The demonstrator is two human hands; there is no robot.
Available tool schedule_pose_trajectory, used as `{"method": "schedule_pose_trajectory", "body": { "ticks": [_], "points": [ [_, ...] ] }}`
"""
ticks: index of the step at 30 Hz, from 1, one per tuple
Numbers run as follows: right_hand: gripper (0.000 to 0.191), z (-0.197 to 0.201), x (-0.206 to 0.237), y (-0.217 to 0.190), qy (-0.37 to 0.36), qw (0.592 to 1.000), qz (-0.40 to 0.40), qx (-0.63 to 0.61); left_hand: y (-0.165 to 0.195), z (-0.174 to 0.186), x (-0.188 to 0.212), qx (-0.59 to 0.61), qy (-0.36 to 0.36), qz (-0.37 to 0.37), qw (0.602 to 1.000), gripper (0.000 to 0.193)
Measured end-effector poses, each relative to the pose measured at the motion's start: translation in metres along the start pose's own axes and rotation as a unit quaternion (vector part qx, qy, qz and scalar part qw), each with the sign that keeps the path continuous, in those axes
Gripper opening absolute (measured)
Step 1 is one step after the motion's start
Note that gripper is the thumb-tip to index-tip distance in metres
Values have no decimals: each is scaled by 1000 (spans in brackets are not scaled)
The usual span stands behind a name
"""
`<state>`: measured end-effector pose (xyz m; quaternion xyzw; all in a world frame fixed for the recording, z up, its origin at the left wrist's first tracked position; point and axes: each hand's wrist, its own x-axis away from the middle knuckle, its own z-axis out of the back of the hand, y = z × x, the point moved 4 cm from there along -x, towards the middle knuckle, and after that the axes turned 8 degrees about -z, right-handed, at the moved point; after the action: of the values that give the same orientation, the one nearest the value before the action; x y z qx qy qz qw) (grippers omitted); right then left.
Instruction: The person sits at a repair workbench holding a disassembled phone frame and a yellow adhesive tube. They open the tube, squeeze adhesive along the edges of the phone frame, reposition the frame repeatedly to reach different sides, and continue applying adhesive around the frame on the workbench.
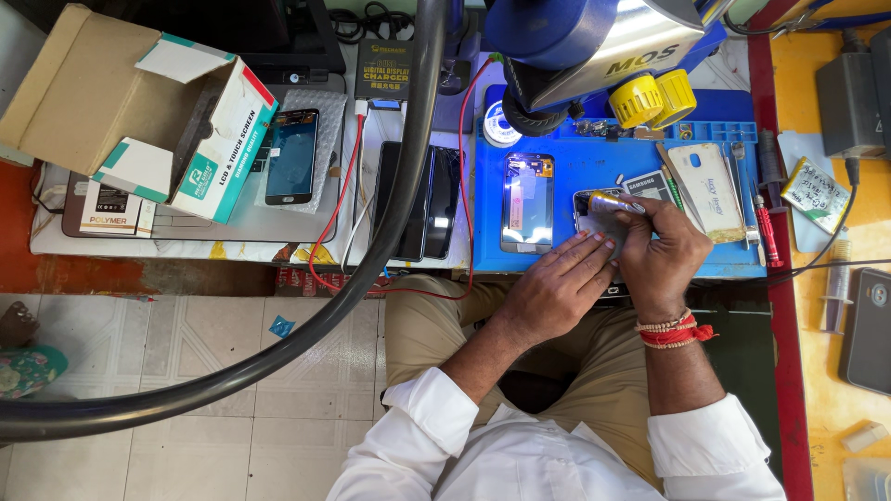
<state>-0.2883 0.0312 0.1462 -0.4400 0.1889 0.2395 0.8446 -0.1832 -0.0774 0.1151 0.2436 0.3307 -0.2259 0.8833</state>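
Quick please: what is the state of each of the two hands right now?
Left hand: open, fingers flat, pressing on the opened phone on the blue mat.
Right hand: closed around a small metal-tipped tool, its tip over the phone.

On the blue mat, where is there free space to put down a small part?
The blue mat is bare between the opened phone and the tool in the right hand, up toward the solder spool. Its right side is crowded: white back cover, red-handled tool.

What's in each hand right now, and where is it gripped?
The right hand grips a small metal-tipped tool by its rear end. The left hand holds nothing; its fingers press the opened phone.
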Motion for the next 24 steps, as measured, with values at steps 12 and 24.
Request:
{"method": "schedule_pose_trajectory", "body": {
  "ticks": [12, 24],
  "points": [
    [14, 0, -1, 0, 2, 1000, 8, 13, 1, 0, -1, -4, 0, 1, 1000, 27],
    [16, 4, -2, -1, -11, 999, 28, 15, 3, 3, -6, 5, 8, 5, 1000, 24]
  ]
}}
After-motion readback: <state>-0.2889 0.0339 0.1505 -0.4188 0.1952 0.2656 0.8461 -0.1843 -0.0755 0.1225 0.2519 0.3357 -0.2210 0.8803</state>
